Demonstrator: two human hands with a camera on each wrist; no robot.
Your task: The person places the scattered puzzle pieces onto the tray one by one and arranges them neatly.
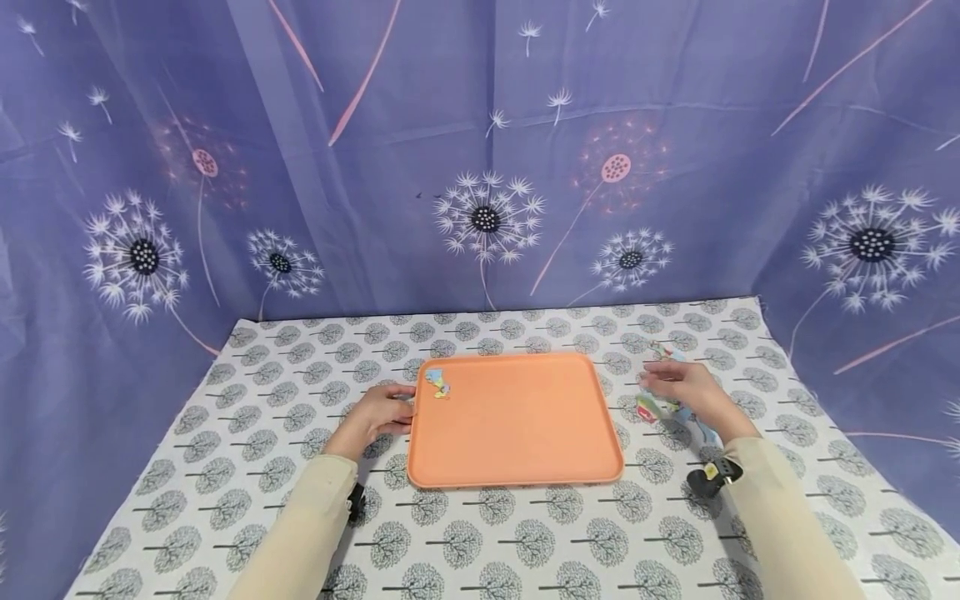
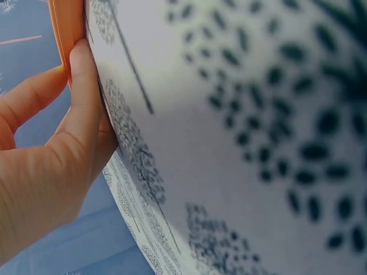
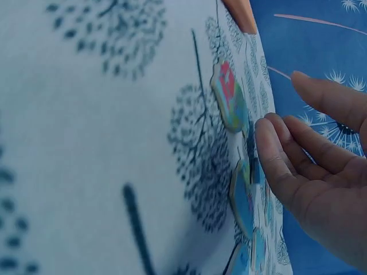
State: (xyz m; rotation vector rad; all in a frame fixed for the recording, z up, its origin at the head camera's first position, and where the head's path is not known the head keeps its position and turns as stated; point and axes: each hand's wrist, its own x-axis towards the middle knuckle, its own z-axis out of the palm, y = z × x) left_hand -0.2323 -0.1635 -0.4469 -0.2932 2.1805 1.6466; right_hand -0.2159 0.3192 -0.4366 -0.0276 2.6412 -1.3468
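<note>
An orange tray (image 1: 517,425) lies flat in the middle of the table, with a small blue-and-yellow painted, puzzle-like piece (image 1: 437,383) in its far left corner. My left hand (image 1: 381,411) touches the outside of the tray's left rim; in the left wrist view its fingertips meet the orange edge (image 2: 67,26). To the right, my right hand (image 1: 686,390) hovers over several flat painted pieces, its thumb apart from its fingers and nothing between them. A red-and-green piece (image 3: 228,94) and a blue piece (image 3: 242,197) lie beneath it; others are partly hidden by the hand.
The table wears a white cloth (image 1: 247,417) printed with grey trees. Behind and on both sides hangs a purple-blue curtain (image 1: 390,192) with dandelions. Dark wrist devices (image 1: 708,479) sit at both cuffs.
</note>
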